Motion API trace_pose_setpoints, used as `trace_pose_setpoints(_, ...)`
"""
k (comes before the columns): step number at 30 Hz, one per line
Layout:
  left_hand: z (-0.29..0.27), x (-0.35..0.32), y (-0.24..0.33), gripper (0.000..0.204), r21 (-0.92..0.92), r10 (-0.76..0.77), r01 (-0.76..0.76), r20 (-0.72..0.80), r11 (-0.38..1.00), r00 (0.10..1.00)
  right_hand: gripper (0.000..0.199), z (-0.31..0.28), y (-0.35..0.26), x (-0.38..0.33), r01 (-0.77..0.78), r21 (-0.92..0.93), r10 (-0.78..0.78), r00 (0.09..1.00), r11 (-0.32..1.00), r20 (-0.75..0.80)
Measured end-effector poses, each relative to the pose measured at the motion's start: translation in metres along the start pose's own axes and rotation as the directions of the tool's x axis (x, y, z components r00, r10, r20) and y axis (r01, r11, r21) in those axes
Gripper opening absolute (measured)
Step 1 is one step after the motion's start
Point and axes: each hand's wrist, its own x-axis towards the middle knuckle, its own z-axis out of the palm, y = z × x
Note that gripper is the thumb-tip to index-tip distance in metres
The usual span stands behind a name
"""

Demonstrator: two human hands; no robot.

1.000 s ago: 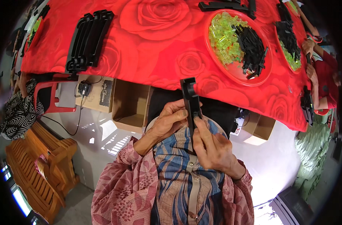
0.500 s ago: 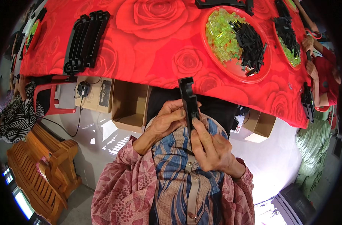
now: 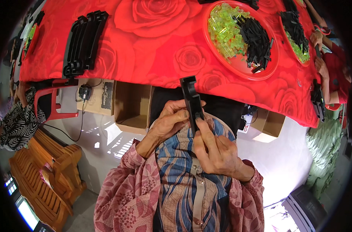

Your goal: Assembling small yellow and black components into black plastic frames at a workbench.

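A long, narrow black plastic part [image 3: 190, 96] with raised walls and notches is held upright above my lap, just short of the table edge. My left hand [image 3: 166, 123] is closed around its left side, thumb in front. From the right, my right hand [image 3: 218, 152] presses a fingertip onto the lower part of it, its other fingers curled beneath. Whether a small piece sits under that fingertip is hidden. On the table, a red tray [image 3: 243, 70] carries yellow-green clear plastic pieces [image 3: 224, 31] beside a heap of small black strips [image 3: 255, 42].
Several similar black parts [image 3: 83, 44] lie side by side on the red rose-patterned tablecloth [image 3: 145, 54]. At right, a co-worker's hands [image 3: 319, 63] work near a second tray [image 3: 302, 56]. Cardboard boxes [image 3: 133, 106] stand under the table. A red stool [image 3: 66, 115] and wooden bench [image 3: 40, 174] are left.
The view has shifted slightly, so the tray and table sit a little higher and further left. Both hands keep their hold on the black part, the right fingertip still pressing on it.
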Motion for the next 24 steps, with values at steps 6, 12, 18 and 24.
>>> trace_pose_setpoints(6,0.001,0.005,0.004,0.051,-0.002,0.025,-0.025,0.026,1.0,0.999,0.009,0.007,0.008,-0.002,0.037,-0.024,-0.039,0.995,0.999,-0.089)
trace_pose_setpoints(12,0.008,0.001,0.005,0.054,0.037,0.079,-0.077,-0.041,0.996,0.996,0.008,0.009,0.007,-0.005,0.044,-0.061,-0.053,0.986,0.997,-0.158)
trace_pose_setpoints(18,-0.001,0.002,0.004,0.051,0.048,0.034,-0.034,-0.003,0.998,0.999,0.008,0.012,0.007,-0.003,0.057,-0.087,-0.075,0.973,0.995,-0.217)
trace_pose_setpoints(24,0.001,0.006,0.003,0.043,0.018,0.076,-0.076,-0.007,0.997,0.997,0.013,0.023,0.009,-0.006,-0.021,0.055,0.041,0.924,0.998,-0.381)
